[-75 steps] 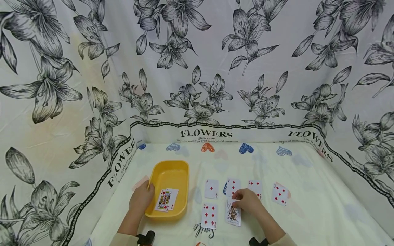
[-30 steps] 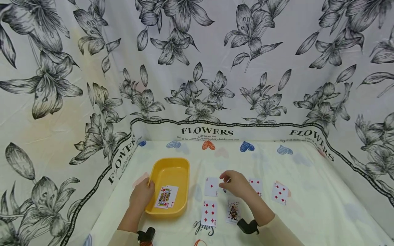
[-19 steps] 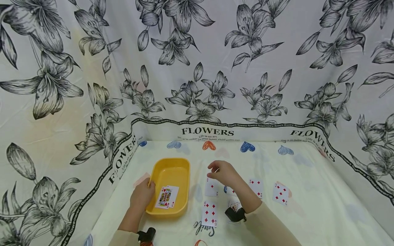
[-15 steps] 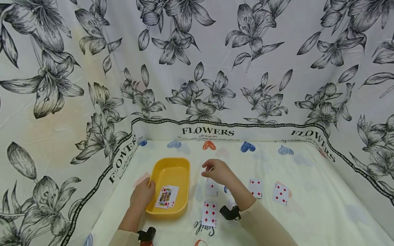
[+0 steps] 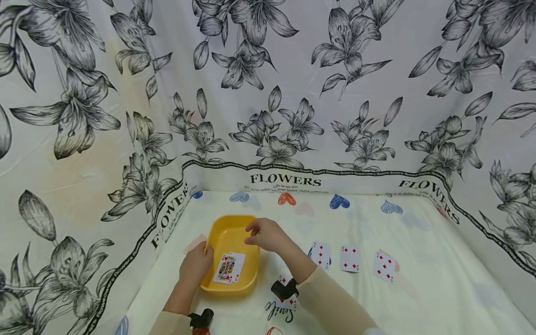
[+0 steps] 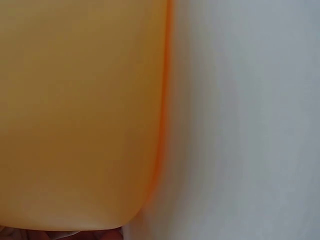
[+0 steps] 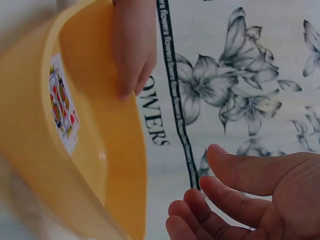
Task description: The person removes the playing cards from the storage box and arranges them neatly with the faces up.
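My left hand (image 5: 196,265) grips the left rim of a yellow plastic tray (image 5: 228,235). A king of hearts (image 5: 226,269) lies in the tray, overlapping a second card (image 5: 239,265). My right hand (image 5: 270,235) is over the tray's right rim. In the right wrist view the right hand (image 7: 265,192) has its thumb and fingers apart and holds nothing. A six of diamonds (image 5: 285,302) lies partly under my right wrist's camera mount. The left wrist view shows mostly the tray's blurred wall (image 6: 80,115).
To the right, a row of face-up diamond cards includes a three (image 5: 320,255), a four (image 5: 349,258) and a tilted card (image 5: 384,266). A light cloth with printed hearts (image 5: 339,201) covers the table. A floral curtain (image 5: 364,56) hangs behind and around it.
My right hand has left the joker card and moved left past the ace to the tray. The right sleeve now covers the joker, and the arm hides the ace. My left hand stays on the tray.
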